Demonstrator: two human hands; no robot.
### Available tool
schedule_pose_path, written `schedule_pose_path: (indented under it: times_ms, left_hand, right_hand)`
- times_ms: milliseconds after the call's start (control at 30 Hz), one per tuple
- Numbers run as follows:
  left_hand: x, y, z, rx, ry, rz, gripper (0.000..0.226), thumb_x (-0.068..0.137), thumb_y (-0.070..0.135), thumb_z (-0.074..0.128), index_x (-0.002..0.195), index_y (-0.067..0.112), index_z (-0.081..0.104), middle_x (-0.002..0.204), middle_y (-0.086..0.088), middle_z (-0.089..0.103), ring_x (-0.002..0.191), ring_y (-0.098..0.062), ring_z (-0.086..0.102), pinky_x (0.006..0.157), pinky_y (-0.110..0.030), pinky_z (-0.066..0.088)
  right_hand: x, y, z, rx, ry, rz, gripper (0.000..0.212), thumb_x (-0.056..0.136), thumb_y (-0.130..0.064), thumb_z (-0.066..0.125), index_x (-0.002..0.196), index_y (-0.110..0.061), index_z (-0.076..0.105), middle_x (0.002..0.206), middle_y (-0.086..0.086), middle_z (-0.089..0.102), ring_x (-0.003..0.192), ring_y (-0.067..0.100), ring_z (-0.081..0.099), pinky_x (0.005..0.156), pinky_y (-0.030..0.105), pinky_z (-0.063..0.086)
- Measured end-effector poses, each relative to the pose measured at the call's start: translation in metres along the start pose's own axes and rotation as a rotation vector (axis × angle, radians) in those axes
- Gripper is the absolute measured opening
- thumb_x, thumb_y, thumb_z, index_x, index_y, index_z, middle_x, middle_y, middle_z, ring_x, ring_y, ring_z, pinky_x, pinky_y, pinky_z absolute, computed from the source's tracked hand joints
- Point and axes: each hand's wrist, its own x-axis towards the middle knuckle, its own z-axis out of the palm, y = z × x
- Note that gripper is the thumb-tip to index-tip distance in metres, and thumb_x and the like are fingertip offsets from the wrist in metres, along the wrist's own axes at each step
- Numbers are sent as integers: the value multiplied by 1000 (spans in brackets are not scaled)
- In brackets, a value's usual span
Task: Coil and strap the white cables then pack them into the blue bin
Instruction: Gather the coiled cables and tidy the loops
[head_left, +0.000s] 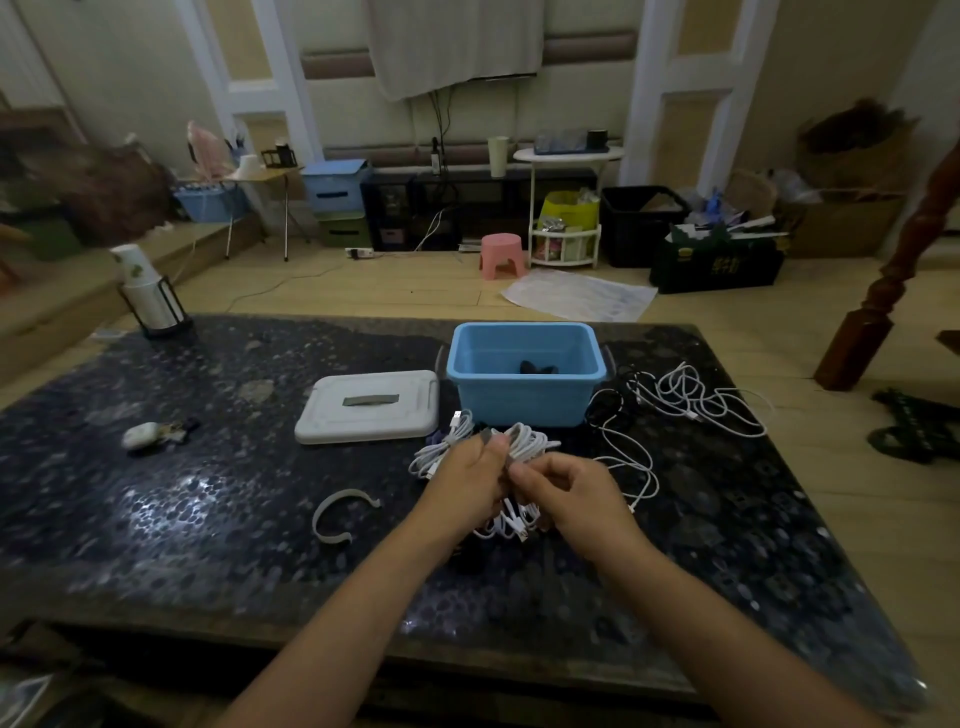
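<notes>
The fingertips of both hands meet over a grey strap (508, 460) that crosses a bundle of white cables (519, 441). The left hand (467, 480) has its fingers curled round the bundle from the near side, thumb up by the strap. The right hand (566, 488) pinches the strap end between thumb and forefinger; its other fingers are bent and hide most of the strap, so how far it is wrapped cannot be told. Loops of the bundle stick out beyond the hands, toward the bin and toward the person, and a plug (456, 415) pokes up at the far left of it. The lower loops are partly covered by the wrists.

Just beyond the bundle stands the blue bin (524, 395), open at the top, with something dark at its bottom that is too dim to make out. To its left lies a white lid (363, 421) with a grey handle, flat on the dark pebbled table (208, 493). Right of the bin is a loose tangle of white cables (696, 395), not coiled, with a dark cable (621, 374) among them, hard to follow against the tabletop. One white strand runs from there toward the right hand.

A second strap (337, 514), pale and curved open, lies on the table left of the hands, apart from them. Farther left sits a small white case (140, 435) beside some blurred small objects. At the far left corner a stack of paper cups (140, 280) stands in a dark holder.
</notes>
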Motion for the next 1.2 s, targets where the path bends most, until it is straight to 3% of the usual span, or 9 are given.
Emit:
schedule_pose_path:
  times_ms: [167,367,467,567,800,867,933,1033,1200]
  left_hand:
    - [2,9,-4,-191,1,-78,19,107,28,37,106,9,41,59,0,41,40,-5,33,37,-18,25]
    - [-4,13,-3,-143,-44,70,19,105,20,46,98,2,48,54,1,46,38,-4,37,37,-16,27]
    - [-7,14,-3,-144,-64,99,19,102,14,52,98,-4,54,55,3,53,38,-2,42,37,-13,31]
    - [-8,10,-5,-148,-114,91,24,98,10,57,101,-14,57,56,2,58,40,-2,46,39,-11,35]
    - [-1,2,-10,-56,-156,101,27,95,18,65,92,-9,64,74,-19,62,55,-17,55,51,-22,46]
    - [3,-3,-11,83,-164,164,23,95,24,64,81,6,69,72,-24,63,60,-22,56,59,-32,46]
    - [5,-6,-8,198,-159,208,27,98,19,60,72,18,67,63,-8,63,56,-11,55,60,-31,44]
    - [5,-9,-2,299,-135,237,33,100,16,55,69,26,60,58,16,57,55,0,51,59,-28,43]
    - [2,-8,4,377,-71,261,19,97,34,53,80,26,53,71,8,59,67,-12,54,70,-43,48]
  right_hand:
    - [2,3,-15,-75,-79,-65,15,89,-14,73,78,-23,72,60,-15,64,56,-4,54,59,14,43]
    - [5,2,-31,-17,-177,37,10,88,-15,73,80,-10,75,65,1,68,53,8,56,54,20,45]
    - [7,-4,-43,19,-265,71,10,87,-6,71,95,-9,76,81,1,77,74,9,73,69,18,55]
    - [11,-6,-56,121,-353,171,23,88,-7,69,109,-11,76,108,12,76,105,24,71,94,33,56]
    - [11,-22,-73,334,-531,289,46,94,4,35,132,-4,61,129,17,67,122,30,62,101,36,52]
    - [9,-25,-67,234,-469,298,42,101,-14,33,127,-8,65,122,13,71,116,27,66,99,37,52]
    - [6,-24,-53,48,-321,242,32,103,-29,47,113,-14,74,105,7,77,99,20,73,85,30,56]
    - [1,-16,-32,2,-42,80,13,93,-20,67,89,-18,79,85,2,78,78,11,72,69,20,56]
    - [2,-10,-26,30,63,-40,12,92,-10,68,92,-17,78,89,-1,78,85,8,73,79,24,56]
